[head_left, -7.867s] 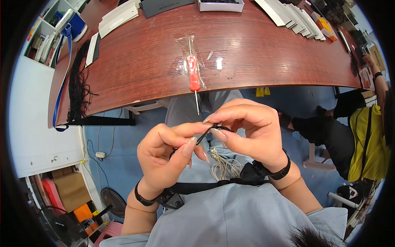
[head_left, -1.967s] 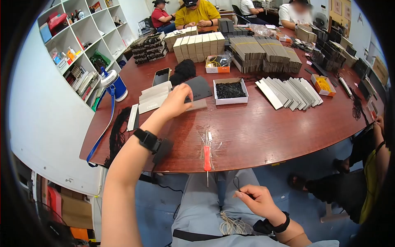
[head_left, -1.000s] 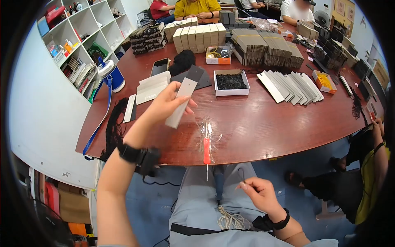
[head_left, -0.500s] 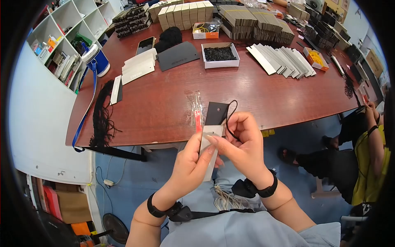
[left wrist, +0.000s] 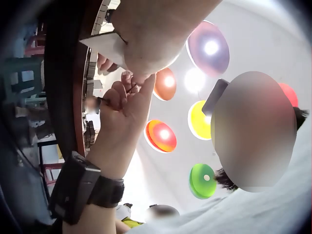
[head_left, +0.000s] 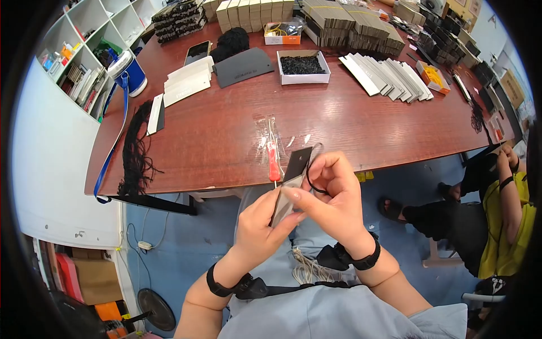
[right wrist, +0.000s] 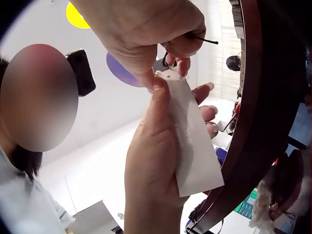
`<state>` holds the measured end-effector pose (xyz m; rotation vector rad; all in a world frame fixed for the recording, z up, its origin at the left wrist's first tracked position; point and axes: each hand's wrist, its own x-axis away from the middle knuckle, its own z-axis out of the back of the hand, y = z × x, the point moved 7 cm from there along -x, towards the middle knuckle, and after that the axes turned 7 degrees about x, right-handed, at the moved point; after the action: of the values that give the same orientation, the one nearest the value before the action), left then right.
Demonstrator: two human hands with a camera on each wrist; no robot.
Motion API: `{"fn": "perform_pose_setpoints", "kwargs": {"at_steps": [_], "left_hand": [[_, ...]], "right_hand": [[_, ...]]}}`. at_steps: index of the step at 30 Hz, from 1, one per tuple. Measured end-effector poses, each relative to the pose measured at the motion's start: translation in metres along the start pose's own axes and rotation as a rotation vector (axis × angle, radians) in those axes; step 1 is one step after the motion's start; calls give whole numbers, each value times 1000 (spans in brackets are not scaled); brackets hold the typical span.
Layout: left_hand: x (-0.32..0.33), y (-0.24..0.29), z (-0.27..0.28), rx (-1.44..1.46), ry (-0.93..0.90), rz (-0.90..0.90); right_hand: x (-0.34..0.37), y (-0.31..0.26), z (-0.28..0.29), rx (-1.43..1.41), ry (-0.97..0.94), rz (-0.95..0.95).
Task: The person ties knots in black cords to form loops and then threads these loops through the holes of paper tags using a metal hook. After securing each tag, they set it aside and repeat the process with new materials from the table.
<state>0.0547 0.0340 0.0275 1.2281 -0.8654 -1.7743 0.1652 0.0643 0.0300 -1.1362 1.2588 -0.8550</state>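
Note:
My left hand [head_left: 257, 226] grips a pale hang tag [right wrist: 195, 141] together with a black hang tag [head_left: 297, 163] that sticks out beyond it, a small hole near its end. Close against it, my right hand [head_left: 339, 198] holds a looped black cord [head_left: 309, 176], its thumb and fingertips at the holed end of the pale tag. In the right wrist view a short cord end pokes out of the curled right fingers. Just beyond the hands, a red-handled tool [head_left: 274, 161] lies in clear plastic at the table edge, its thin metal tip overhanging.
On the table [head_left: 214, 141] stand a white box of small black pieces [head_left: 303, 77], fanned pale tags [head_left: 387, 79] and a dark grey card [head_left: 244, 68]. Black cords [head_left: 135, 152] hang over the left edge beside a blue jug [head_left: 129, 73]. Another person [head_left: 497, 214] sits at right.
Earlier both hands worked the black cord. The left hand then reached to the table, picked up the tags and brought them to the right hand. Since half a second ago, the tags have tilted.

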Motion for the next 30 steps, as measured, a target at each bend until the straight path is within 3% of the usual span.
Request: {"fn": "perform_pose_setpoints", "kwargs": {"at_steps": [1,5,8,11,13,17,22,26,28,29,30], "left_hand": [[2,-7,-3,156,-55,87],[6,-5,-3,86,-102,102],[12,-5,-1,71,-40,15],[11,3,0,-165,9,-112],[9,11,2,-298,64,-241],[13,9,2,-256,47,-235],[19,-14,0,344,54,72],[19,-22,0,393,86,241],[24,-34,0,416,115,355],[22,-32,1,461,150,364],[25,-34,-2,597,135,482]], "right_hand": [[0,5,-1,-79,13,-82],[-1,6,-3,-107,31,-38],[1,5,-6,-10,12,-26],[1,-1,-4,140,18,14],[0,3,-4,212,-11,-66],[2,1,-3,175,-19,-102],[2,8,-5,3,-55,-133],[4,2,-5,60,-86,-96],[7,9,-6,-43,-104,-131],[8,10,-5,-43,-106,-134],[8,9,-5,-65,-120,-108]]}}
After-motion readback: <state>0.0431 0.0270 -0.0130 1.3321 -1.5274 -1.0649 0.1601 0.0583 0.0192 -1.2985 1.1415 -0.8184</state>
